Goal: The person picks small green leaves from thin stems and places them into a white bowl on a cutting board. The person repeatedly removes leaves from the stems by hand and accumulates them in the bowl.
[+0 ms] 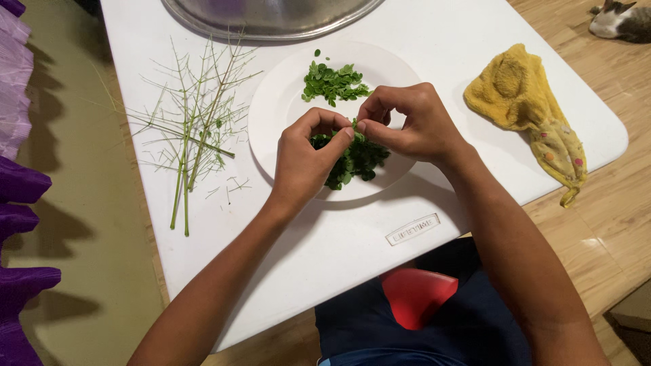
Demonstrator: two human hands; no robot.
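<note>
My left hand [306, 159] and my right hand [407, 120] meet over a white plate [274, 108], fingertips pinched together on a leafy green sprig [359, 159] held just above the plate's near side. A small heap of loose picked green leaves [332, 83] lies on the far side of the plate. The sprig's stem is hidden between my fingers.
Bare stripped green stems [193, 129] lie spread left of the plate on the white table [352, 230]. A crumpled yellow cloth [532, 102] lies at right. A large metal basin [271, 17] stands at the far edge. A cat [620, 20] rests on the wooden floor.
</note>
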